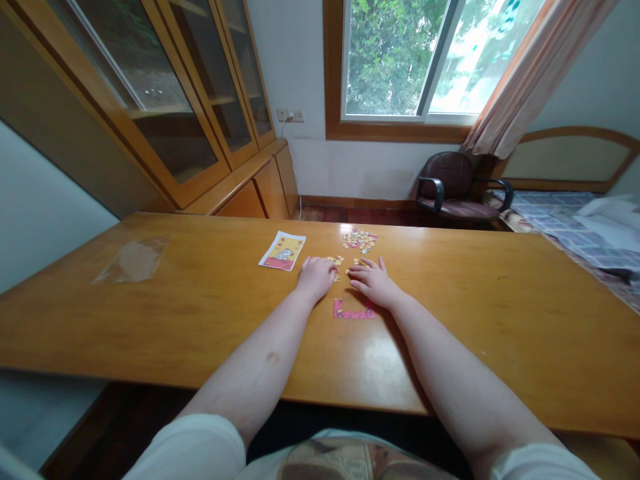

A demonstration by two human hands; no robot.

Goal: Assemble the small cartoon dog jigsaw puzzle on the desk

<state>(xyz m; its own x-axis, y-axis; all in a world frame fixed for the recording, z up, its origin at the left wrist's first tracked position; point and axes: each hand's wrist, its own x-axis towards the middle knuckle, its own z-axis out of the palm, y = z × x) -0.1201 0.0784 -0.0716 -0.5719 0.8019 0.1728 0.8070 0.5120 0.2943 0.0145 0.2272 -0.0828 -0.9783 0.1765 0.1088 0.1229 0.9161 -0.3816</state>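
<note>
A few loose puzzle pieces (338,261) lie on the table (200,300) at the fingertips of both hands. The left hand (316,277) rests curled; I cannot tell whether it grips anything. The right hand (374,283) lies flat and released. A pile (359,240) sits at its twelve o'clock and a joined pink strip (350,310) at seven.

Broad honey-coloured wooden table (500,320), glass-fronted wooden cabinet (165,113) along the left, white wall (295,53) with a socket (291,115), wood-framed window (400,60) bright with daylight and green trees, peach curtain (525,87), dark armchair (455,187), dark wood floor (360,217), bed (565,213) with checked cover at right.
</note>
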